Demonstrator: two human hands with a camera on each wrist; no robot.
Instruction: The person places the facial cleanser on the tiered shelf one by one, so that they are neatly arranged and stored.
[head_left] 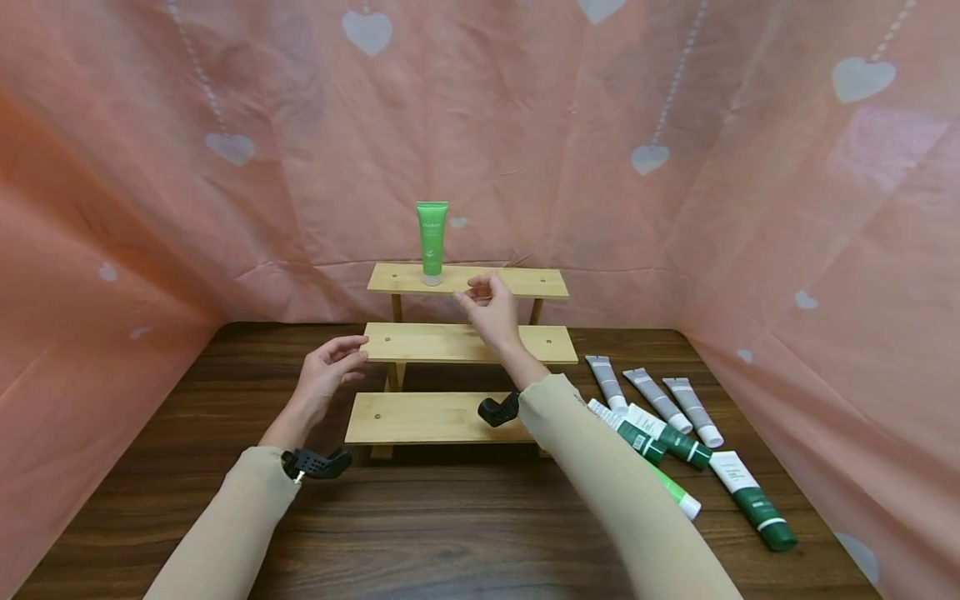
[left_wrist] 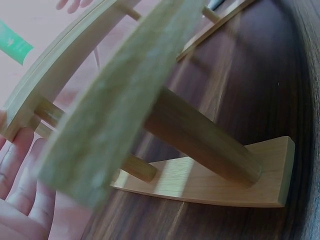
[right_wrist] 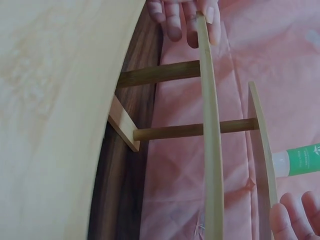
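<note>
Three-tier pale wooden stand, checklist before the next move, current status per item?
1. Light-green squeeze tube with pale cap upright on the pale wooden top shelf: ok.
2. Bare right hand empty: ok.
3. Bare left hand touching the left end of the pale wooden middle shelf: ok.
4. Left hand gripping firmly: cannot tell.
5. Second light-green tube, on the dark wooden table, unobstructed: not ok; the beige right sleeve partly hides it.
6. Three grey, white-capped tubes apart: ok.
</note>
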